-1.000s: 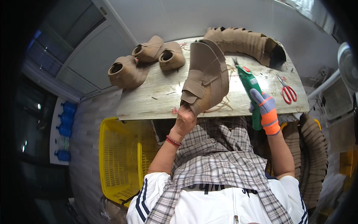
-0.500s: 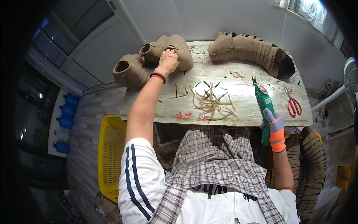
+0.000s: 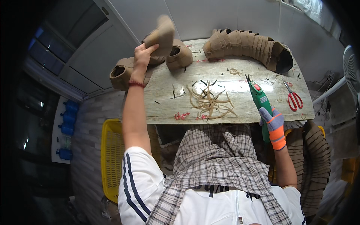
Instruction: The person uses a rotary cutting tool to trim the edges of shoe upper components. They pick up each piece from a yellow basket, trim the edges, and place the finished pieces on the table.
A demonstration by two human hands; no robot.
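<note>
My bare left hand (image 3: 141, 57) grips a tan shoe upper (image 3: 163, 38) by its edge and holds it up over the far left of the table; it is blurred by motion. Below it on the table stand another tan shoe upper (image 3: 181, 59) and, at the left edge, more of the same, such as a strapped upper (image 3: 120, 78) partly behind my wrist. In a grey and orange glove, my right hand (image 3: 273, 125) is wrapped round a green handheld power trimmer (image 3: 259, 96) with pointed dark blades, held over the table's near right part.
Red-handled scissors (image 3: 295, 99) lie to the right of the trimmer. Thin tan trimming strips (image 3: 210, 102) and dark scraps litter the tabletop (image 3: 161, 112). Nested shoe uppers (image 3: 240, 45) line the back. A yellow basket (image 3: 108, 161) stands left, stacked uppers (image 3: 317, 161) and a fan (image 3: 350, 67) right.
My left hand has lifted a shoe upper off the group and moved left and up with it. The right hand with the trimmer has shifted slightly left.
</note>
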